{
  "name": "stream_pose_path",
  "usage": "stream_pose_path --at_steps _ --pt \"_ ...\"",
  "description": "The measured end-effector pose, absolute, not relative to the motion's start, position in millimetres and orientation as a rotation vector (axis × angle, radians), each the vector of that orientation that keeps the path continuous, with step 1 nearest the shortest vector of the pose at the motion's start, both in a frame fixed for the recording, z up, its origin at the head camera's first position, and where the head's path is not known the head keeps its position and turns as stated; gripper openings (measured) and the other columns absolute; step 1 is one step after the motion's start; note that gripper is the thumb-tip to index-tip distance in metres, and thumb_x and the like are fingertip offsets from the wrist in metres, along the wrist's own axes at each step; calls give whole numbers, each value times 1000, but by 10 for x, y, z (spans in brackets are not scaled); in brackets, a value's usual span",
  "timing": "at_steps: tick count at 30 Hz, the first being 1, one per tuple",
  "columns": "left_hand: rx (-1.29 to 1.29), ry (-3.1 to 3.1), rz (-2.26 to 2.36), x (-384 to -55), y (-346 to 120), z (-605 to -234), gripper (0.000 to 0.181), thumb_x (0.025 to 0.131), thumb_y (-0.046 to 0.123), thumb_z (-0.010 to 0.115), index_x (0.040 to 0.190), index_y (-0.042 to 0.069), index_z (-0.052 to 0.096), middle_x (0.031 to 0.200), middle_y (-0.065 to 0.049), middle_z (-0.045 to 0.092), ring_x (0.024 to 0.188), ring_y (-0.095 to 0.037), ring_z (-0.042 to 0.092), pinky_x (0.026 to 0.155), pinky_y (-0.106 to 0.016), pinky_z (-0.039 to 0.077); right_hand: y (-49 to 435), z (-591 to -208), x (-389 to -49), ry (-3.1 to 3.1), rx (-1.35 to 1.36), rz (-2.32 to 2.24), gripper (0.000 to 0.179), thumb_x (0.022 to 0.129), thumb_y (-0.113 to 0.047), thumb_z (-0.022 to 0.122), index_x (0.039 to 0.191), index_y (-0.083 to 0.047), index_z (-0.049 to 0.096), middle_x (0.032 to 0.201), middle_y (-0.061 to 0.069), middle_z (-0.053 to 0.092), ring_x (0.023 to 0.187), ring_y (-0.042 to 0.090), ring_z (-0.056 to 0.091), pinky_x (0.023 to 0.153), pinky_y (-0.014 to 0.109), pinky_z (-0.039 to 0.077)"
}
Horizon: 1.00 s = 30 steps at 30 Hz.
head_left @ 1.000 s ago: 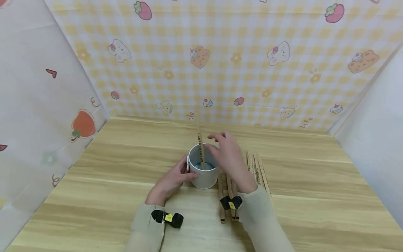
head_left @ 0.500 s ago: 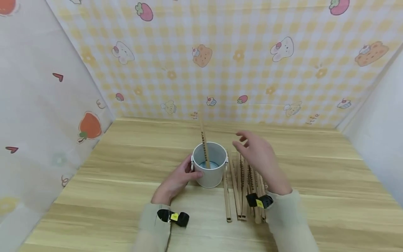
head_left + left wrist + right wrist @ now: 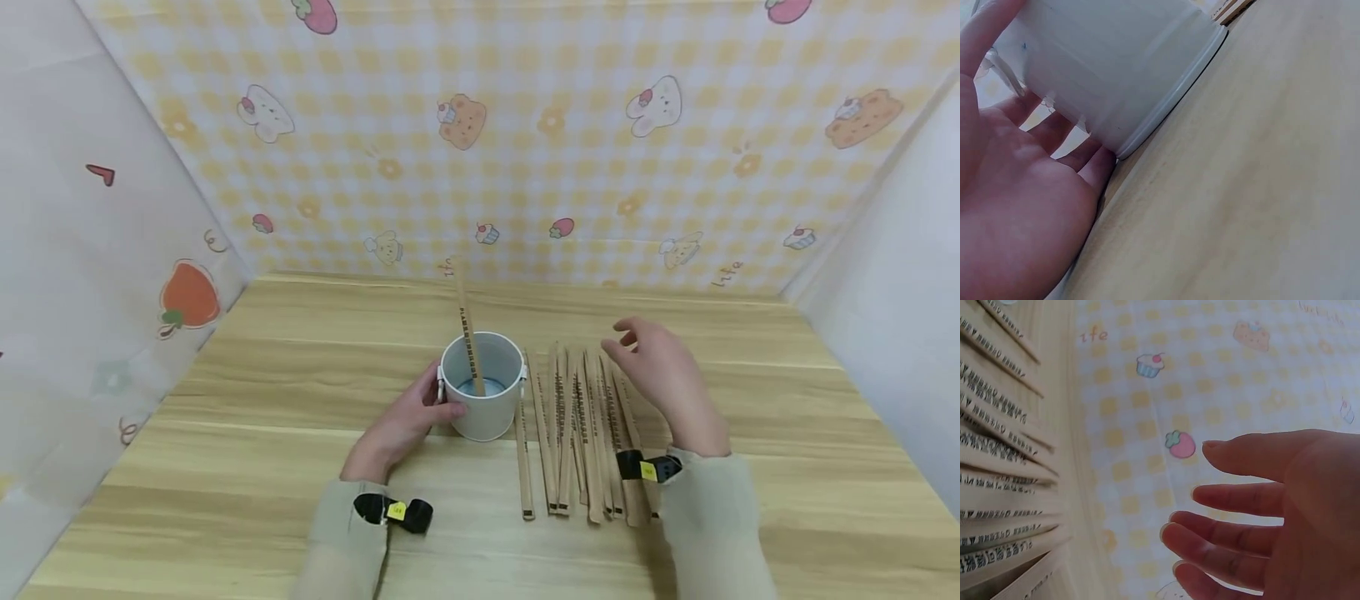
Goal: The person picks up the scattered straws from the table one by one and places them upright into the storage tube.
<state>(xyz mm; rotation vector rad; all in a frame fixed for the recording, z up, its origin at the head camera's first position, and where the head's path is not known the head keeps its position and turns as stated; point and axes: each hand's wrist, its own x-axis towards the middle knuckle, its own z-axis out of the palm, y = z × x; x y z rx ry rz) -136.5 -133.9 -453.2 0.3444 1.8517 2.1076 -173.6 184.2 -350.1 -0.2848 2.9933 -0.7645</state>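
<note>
Thumb in front and fingers behind, the left hand (image 3: 401, 425) holds the pail (image 3: 483, 421) by its left side; the right hand (image 3: 663, 367), fingers loosely bent and apart, holds nothing. Upright on the table (image 3: 787, 433), the pail stands well in from the back edge, where the cloth (image 3: 517, 167) rises, and the table runs on past both hands. One stick (image 3: 468, 333) leans inside, its top above the rim; the other sticks (image 3: 594, 475) lie just right of the pail. The left wrist view adds the spread fingers, seemingly against the wall, though shade dulls them; the right wrist view shows fingertips apart from the sticks. The right hand turns inward near their far ends.
</note>
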Motion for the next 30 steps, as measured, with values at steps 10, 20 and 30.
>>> stream_pose_path --at_steps 10,20,30 --pt "367 1851 2107 -1349 -1364 -4496 76 79 13 67 140 27 24 144 0 20 132 -16 15 106 -39 13 1946 -3739 -1831 2792 -193 -708 52 88 -32 52 125 3 44 112 23 55 97 35 53 77 49 44" --pt "348 1841 2100 -1348 -1335 -4511 76 80 13 67 141 23 24 145 0 19 132 -14 13 107 -36 12 2040 -3893 -1860 2725 -107 -659 46 85 -29 57 116 5 51 114 23 53 98 38 51 78 51 43" --pt "352 1856 2103 -1360 -1345 -4519 80 78 17 69 142 23 21 145 -1 19 133 -16 13 107 -39 11 2023 -3969 -1889 2737 -141 -662 37 81 -26 62 106 2 58 104 18 59 90 31 55 75 48 44"
